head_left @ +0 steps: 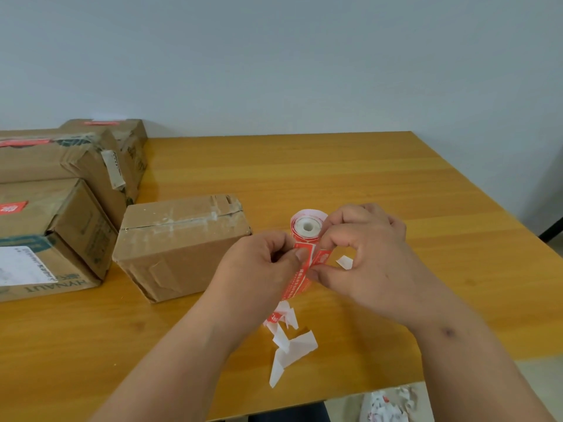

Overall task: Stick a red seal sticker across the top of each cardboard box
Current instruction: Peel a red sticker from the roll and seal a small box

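Observation:
A roll of red seal stickers [306, 228] is held above the table's middle. My left hand [259, 263] grips the loose strip [294, 284] that hangs from the roll. My right hand [365, 251] pinches the corner of one red sticker [321, 257], which is partly lifted off the strip. A plain cardboard box [179, 245] with no red sticker on top lies just left of my hands. Three more boxes stand at the far left, each with a red sticker on top: the near one [45, 236], the middle one [61, 159] and the far one [122, 129].
White backing scraps [289, 345] trail from the strip onto the wooden table [335, 178] near its front edge. One small scrap [344, 262] lies under my right hand. A bag of scraps [387, 403] sits below the table's edge.

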The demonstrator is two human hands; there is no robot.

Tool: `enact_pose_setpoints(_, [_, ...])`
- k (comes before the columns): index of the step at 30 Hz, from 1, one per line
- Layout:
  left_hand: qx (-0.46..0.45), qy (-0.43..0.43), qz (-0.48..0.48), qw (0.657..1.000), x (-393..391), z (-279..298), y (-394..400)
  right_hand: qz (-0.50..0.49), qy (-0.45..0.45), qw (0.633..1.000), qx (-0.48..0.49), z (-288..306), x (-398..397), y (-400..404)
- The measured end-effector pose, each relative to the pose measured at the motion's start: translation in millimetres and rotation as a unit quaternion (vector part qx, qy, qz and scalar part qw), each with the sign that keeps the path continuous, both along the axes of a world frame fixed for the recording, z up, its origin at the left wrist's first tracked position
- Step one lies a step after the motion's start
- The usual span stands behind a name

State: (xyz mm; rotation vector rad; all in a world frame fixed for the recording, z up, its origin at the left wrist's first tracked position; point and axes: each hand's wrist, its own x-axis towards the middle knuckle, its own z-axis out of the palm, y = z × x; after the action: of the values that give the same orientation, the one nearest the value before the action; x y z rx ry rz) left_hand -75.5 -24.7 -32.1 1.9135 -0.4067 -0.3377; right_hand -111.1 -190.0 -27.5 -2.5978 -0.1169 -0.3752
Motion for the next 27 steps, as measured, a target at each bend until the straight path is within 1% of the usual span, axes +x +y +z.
enact_pose_setpoints(4, [-0.02, -0.041, -0.007, 0.999, -1, 4, 2, -0.002, 0.033, 0.999, -0.02, 4, 4, 2])
enact_pose_setpoints(6, [-0.025, -0.05, -0.01, 0.998, -1, 5, 3, -0.001, 0.031, 0.999, -0.027, 1, 5, 2])
enact_pose_setpoints(10, [0.007, -0.049, -0.03, 0.998, -1, 5, 7, -0.011, 0.014, 0.999, -0.036, -2, 5, 2])
enact_pose_setpoints(13, [0.021, -0.047, -0.023, 0.998, 1, 2, 7, -0.003, 0.014, 0.999, -0.039, -3, 5, 4])
enact_pose_setpoints(17, [-0.005, -0.016, -0.016, 1.0, 0, -2, 4, 0.009, 0.011, 1.0, -0.025, -3, 3, 2])
enact_pose_setpoints(22, [-0.04, 0.02, -0.002, 0.999, 1, -5, 4, -0.003, -0.006, 0.999, -0.051, -3, 2, 4])
enact_pose_setpoints(27, [-0.07, 0.055, 0.004, 0.996, 1, -4, 4, -0.004, -0.018, 0.999, -0.033, -2, 0, 5])
